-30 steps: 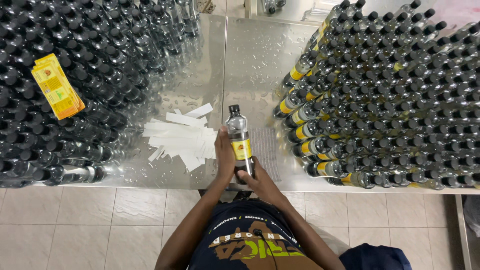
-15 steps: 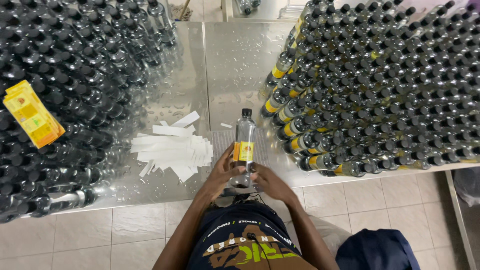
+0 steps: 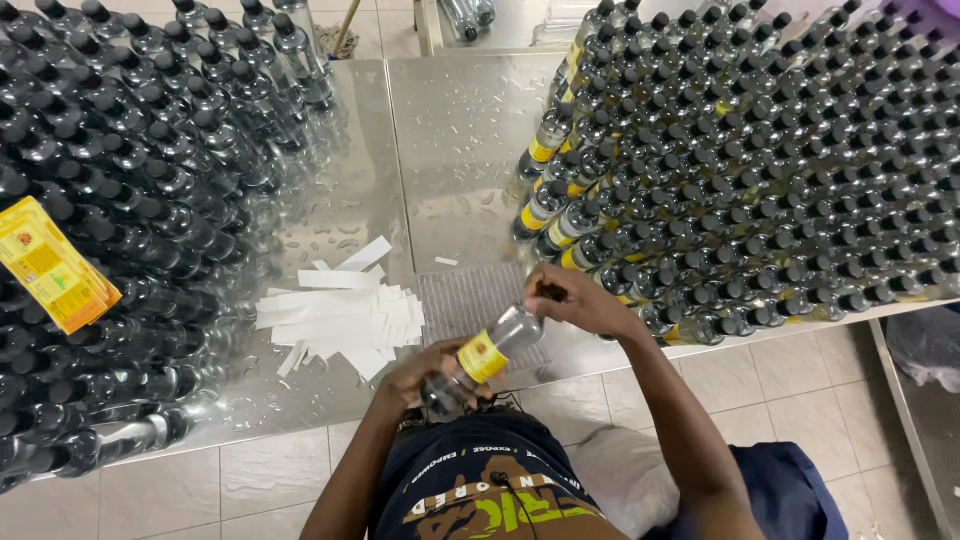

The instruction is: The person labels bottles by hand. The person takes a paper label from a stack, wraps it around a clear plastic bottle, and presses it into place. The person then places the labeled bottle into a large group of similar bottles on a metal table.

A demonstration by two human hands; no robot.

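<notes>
Bottle point(image 3: 487, 352) now lies tilted, no longer upright as half a second ago; left hand point(image 3: 425, 375) grasps its base, right hand point(image 3: 580, 298) clasps its cap end, nearest the labelled bottles point(image 3: 760, 170).

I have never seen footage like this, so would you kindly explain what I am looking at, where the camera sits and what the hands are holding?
There is no machine here: a person works with two bare hands, and the single camera is worn on their head, looking down over a shiny steel table.

The left hand grips the base of a clear plastic bottle with a yellow label, which is tilted over the table's near edge. The right hand closes around its cap end, hiding the cap.

On the person's left stands a crowd of unlabelled clear bottles with black caps, with a stack of yellow labels resting on top. On the right stands a crowd of bottles with yellow labels. Between them lie white paper strips and a grey ribbed mat.
</notes>
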